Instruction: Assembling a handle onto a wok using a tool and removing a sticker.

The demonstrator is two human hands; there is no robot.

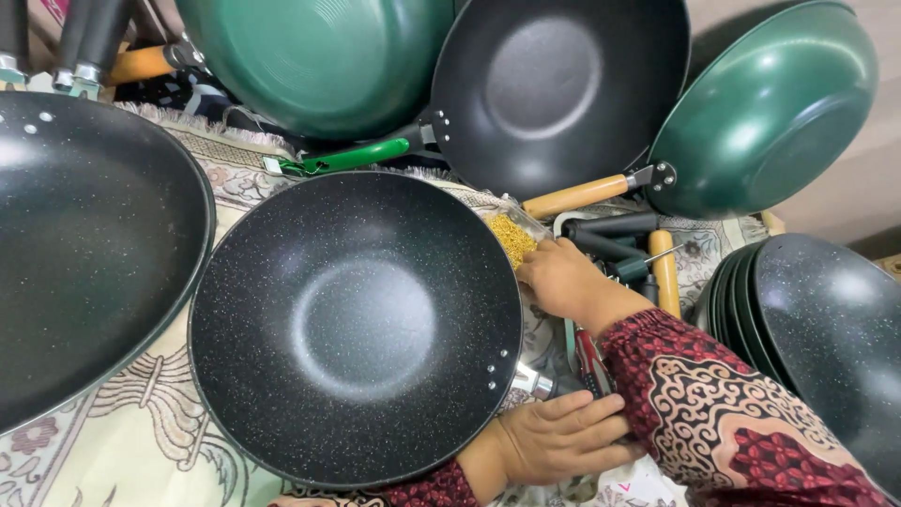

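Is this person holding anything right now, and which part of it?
The left hand grips the speckled black wok by its handle stub at the rim. The right hand reaches into yellow screws; whether it holds any cannot be told.

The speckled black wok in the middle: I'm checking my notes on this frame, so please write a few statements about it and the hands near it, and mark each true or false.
1. The speckled black wok lies on a patterned cloth. True.
2. The left hand rests by the wok's handle stub. True.
3. The right hand grips a green pan. False: it reaches into a container of small yellow pieces.
4. Food is cooking in the wok. False: it is empty.
5. A stack of dark pans stands at the right. True.
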